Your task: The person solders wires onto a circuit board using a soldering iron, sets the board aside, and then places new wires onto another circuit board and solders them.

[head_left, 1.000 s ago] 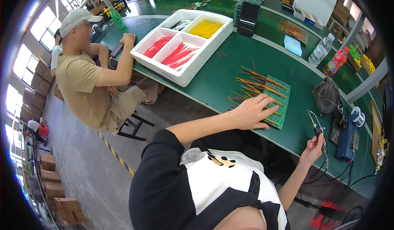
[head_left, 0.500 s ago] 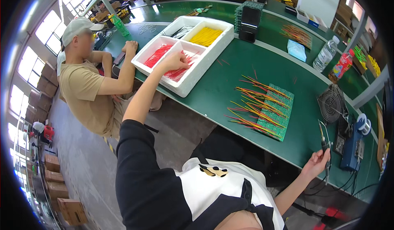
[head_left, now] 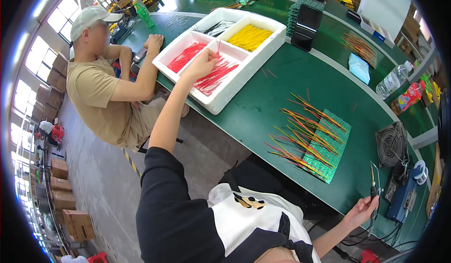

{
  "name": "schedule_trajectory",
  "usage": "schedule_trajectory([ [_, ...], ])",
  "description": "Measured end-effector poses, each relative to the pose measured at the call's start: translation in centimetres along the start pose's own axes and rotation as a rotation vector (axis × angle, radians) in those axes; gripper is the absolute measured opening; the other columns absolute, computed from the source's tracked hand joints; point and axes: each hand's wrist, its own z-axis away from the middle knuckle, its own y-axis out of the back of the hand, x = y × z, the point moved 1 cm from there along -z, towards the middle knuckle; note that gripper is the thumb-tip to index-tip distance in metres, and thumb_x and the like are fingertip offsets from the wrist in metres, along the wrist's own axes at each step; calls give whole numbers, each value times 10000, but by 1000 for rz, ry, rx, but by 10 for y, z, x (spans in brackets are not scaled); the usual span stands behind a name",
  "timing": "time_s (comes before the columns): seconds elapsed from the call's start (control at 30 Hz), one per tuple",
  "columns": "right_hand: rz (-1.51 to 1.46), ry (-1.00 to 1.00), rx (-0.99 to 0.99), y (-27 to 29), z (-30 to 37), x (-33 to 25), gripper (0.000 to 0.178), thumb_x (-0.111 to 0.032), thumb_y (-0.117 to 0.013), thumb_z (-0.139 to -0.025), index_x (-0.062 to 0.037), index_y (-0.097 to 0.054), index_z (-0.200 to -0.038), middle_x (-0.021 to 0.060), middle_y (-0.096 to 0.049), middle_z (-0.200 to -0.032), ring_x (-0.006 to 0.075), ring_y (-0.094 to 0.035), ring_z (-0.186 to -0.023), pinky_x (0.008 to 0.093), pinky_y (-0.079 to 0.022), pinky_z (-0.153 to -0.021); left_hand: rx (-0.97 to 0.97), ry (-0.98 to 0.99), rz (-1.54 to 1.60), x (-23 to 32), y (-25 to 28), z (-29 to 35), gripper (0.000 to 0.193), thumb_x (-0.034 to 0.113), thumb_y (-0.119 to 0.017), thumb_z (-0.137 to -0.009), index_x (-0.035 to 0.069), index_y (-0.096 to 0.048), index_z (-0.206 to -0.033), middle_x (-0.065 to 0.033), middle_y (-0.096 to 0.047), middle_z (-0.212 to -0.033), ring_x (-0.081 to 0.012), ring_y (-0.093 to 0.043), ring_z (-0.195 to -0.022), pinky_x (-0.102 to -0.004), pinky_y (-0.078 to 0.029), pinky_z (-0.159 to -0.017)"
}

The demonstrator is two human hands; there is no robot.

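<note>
My left hand [head_left: 203, 65] is over the near right compartment of a white foam tray [head_left: 256, 65]. Its fingertips pinch a red wire [head_left: 219, 46] that sticks up from them. Loose red wires [head_left: 211, 81] lie in the compartment below. At the right, my right hand [head_left: 361, 211] grips a soldering iron [head_left: 373, 188] with its tip pointing up. Between the hands a green circuit board panel [head_left: 337, 150] rests on the table, with several red and yellow wires [head_left: 300, 143] attached and sticking out to the left.
Yellow wires [head_left: 249, 37] and dark wires fill the tray's far compartments. A round-grilled fan [head_left: 392, 145], a blue soldering station [head_left: 402, 204] and a solder spool [head_left: 419, 173] stand at the right. Bottles [head_left: 393, 81] are behind them. A person [head_left: 101, 84] sits at the left.
My left hand has risen slightly out of the wires, with a red wire now showing upright at its fingertips. The whole view has shifted a little. My right hand still holds the soldering iron.
</note>
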Motion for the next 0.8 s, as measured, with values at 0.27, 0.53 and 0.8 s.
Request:
schedule_trajectory([
  [0.27,22,16,-3,3,0,2,167,-192,-523,-924,-59,-511,-825,-7,-435,-608,24,-337,-489,176,-236,-420,-236,76,-327,17,7,2,182,170,-682,-766,7,-608,-801,-80,-590,-694,-145,-551,-660,-281,-431,-616],
  [0.53,47,18,-9,2,0,1,173,-199,-522,-925,-59,-511,-824,-8,-437,-613,23,-340,-496,177,-238,-422,16,39,36,6,3,3,160,170,-534,-898,12,-557,-885,-29,-585,-685,-90,-513,-649,-243,-405,-615],
  [0.8,55,26,2,-3,1,0,173,-199,-528,-921,-54,-513,-827,-2,-432,-603,23,-337,-485,171,-245,-423,117,1,400,25,15,2,186,183,-473,-936,0,-503,-930,-66,-587,-651,-59,-420,-490,-223,-359,-523],
])
